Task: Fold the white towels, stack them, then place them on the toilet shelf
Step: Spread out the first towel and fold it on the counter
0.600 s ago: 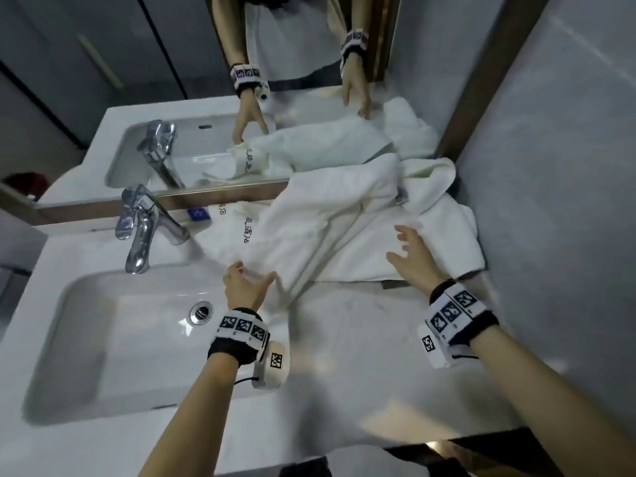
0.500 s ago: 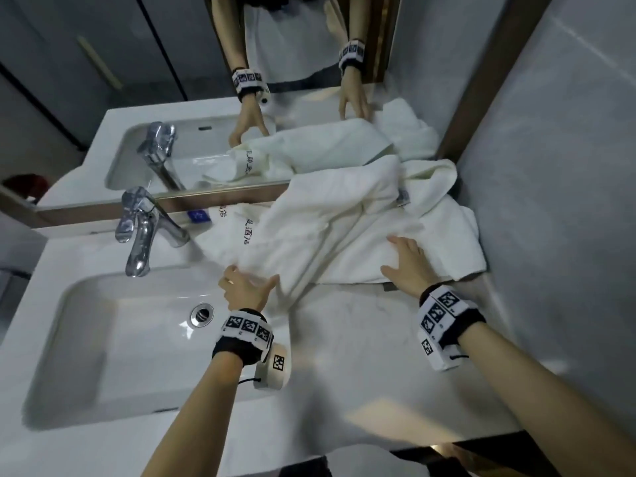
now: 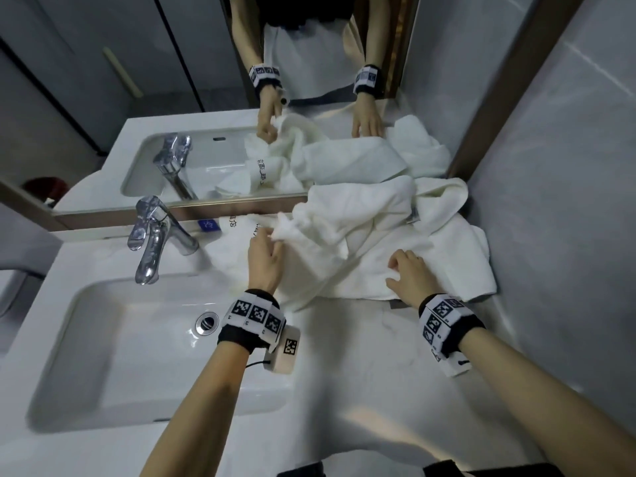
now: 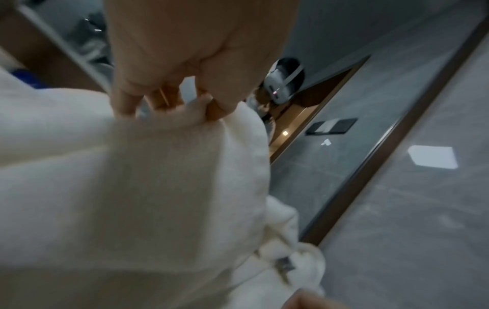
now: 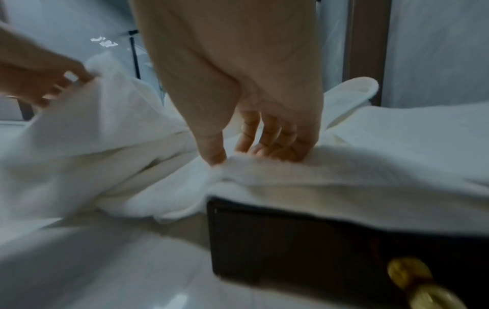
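White towels (image 3: pixel 385 256) heaped at the table's (image 3: pixel 361 366) back right corner against the mirror (image 3: pixel 172 98), left hand (image 3: pixel 265 259) pinching a raised towel edge, right hand (image 3: pixel 409 273) pressing relaxed fingers onto the pile, dark box (image 5: pixel 317 240) beneath

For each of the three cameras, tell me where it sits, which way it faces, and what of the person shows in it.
Head: worn on the head, looks down at the counter, sink and towels; both forearms and hands show.
Left wrist: looks along the left hand, which pinches a towel edge, toward the mirror.
Right wrist: looks along the right hand resting on a towel over a dark box.
Shared: both wrist views show the towels; the right wrist view also catches the left hand.
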The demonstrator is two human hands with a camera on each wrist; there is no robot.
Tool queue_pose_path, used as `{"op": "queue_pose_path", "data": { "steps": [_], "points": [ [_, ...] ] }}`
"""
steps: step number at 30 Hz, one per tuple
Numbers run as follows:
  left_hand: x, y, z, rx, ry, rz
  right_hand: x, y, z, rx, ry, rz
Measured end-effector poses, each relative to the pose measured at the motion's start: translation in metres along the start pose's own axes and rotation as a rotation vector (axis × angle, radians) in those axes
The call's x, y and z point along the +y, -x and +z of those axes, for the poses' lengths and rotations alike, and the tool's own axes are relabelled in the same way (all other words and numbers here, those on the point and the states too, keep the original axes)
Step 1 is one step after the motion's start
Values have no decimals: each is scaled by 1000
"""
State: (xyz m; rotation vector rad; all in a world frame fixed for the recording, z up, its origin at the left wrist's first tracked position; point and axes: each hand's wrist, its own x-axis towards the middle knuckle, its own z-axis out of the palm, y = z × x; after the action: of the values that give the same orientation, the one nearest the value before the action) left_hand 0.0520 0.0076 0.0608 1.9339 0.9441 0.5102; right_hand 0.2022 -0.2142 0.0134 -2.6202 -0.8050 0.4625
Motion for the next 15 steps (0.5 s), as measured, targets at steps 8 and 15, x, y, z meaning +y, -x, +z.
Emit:
{"op": "queue_pose_path", "data": {
  "steps": [8, 15],
  "points": [
    [90, -3, 20, -180, 153, 272, -35, -6, -44, 12, -558, -307],
    [83, 20, 34, -325, 161, 417, -56, 5, -75, -4, -823, -304]
  ]
}}
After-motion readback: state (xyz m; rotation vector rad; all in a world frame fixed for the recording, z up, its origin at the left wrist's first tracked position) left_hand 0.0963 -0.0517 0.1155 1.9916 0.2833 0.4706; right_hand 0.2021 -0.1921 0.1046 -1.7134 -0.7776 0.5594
